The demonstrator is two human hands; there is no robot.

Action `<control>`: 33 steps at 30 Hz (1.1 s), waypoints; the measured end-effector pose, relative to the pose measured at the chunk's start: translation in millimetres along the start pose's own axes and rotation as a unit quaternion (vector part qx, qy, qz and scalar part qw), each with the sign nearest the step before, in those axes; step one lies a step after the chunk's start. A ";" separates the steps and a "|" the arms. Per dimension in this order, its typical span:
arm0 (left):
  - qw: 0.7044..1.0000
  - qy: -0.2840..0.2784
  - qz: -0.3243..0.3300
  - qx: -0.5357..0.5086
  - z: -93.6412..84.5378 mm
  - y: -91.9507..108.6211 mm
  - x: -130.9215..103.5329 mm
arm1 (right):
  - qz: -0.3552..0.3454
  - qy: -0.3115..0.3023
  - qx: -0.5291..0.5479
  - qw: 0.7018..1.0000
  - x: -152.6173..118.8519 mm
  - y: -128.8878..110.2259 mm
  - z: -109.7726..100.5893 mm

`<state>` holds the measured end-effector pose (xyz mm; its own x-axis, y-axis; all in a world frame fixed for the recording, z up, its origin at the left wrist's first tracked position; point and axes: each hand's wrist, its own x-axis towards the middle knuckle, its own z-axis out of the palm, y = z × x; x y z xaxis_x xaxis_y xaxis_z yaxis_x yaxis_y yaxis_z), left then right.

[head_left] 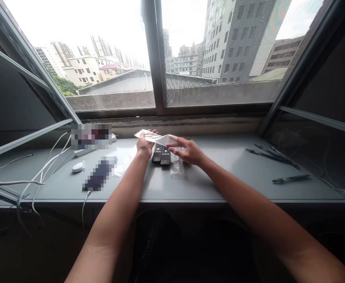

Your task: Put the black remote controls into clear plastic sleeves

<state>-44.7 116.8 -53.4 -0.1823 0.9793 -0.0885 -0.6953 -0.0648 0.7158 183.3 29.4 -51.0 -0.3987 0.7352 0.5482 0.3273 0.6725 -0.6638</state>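
Observation:
A long, thin white plastic sleeve is stretched between my two hands above the desk. My left hand grips its left end, thumb on top. At the other end, the fingers of my right hand hold the sleeve, with the thumb below. Whether anything is inside the sleeve I cannot tell. Just beneath it lie two black remote controls, the left remote and the right remote, side by side, their far ends partly hidden. A clear plastic bag rests beside them, under my right hand.
Crumpled clear plastic lies left of my left forearm. Farther left are a white mouse-like object, a blurred dark device on a cable and a white power strip. Several pens and a green pen lie right.

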 end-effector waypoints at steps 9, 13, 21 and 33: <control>0.995 0.101 0.003 -0.004 -14.0 8.0 14.4 | -0.031 0.022 -0.012 0.999 -0.3 3.8 2.9; 0.993 0.114 0.009 -0.002 -15.8 8.7 17.0 | -0.024 0.018 -0.027 0.999 0.1 3.7 3.0; 0.991 0.126 0.046 -0.026 -16.7 14.8 16.1 | -0.012 0.026 0.006 1.000 0.2 2.8 1.3; 0.984 -0.146 -0.038 0.094 6.9 1.1 -17.3 | 0.042 0.037 0.126 0.990 3.4 9.1 1.9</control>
<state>-37.5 101.0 -46.3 0.0921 0.9951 0.0370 -0.5541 0.0203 0.8322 183.3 37.8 -56.1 -0.3124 0.7980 0.5154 0.1290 0.5732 -0.8092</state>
